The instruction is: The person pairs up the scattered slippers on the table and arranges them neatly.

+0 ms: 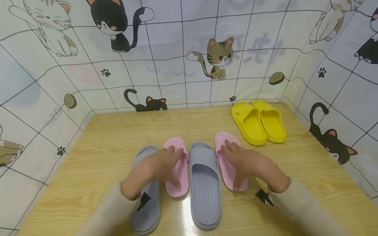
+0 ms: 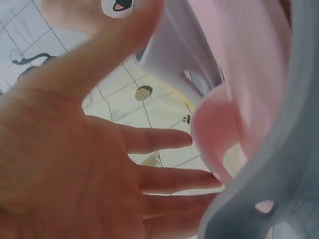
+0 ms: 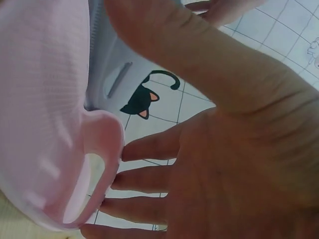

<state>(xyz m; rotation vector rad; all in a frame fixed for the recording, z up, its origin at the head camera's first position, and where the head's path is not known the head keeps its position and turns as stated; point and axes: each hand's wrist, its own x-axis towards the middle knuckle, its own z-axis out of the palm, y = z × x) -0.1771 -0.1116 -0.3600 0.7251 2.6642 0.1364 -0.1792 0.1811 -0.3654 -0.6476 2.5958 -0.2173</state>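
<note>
From my end, the nearest things are two pale sleeves (image 1: 304,203) slanting in from the bottom corners. Just past them, the left grey slipper (image 1: 149,213) lies partly beneath the left forearm, its heel toward me. The middle grey slipper (image 1: 205,193) is in plain sight, its heel nearly as close.

My left hand (image 1: 163,164) is over the left pink slipper (image 1: 182,182), fingers straight and spread, tips touching the strap; I see no closed grip. That slipper sits between the greys, with only a narrow gap on either side by the heels.

My right hand (image 1: 245,162) is at the right pink slipper (image 1: 226,168), also unclosed, straight fingertips against the strap's edge and thumb down by the heel. This slipper meets the middle grey near the strap and angles away, so a wedge of table (image 1: 222,209) widens between their heels. Wood stretches wide left of the row and also right of it.

Beyond, the yellow pair (image 1: 254,127) stands near the right back corner, its heels near the right pink toe. Last, the cat-print sheet (image 1: 169,77) bounds the table's back and both sides.
</note>
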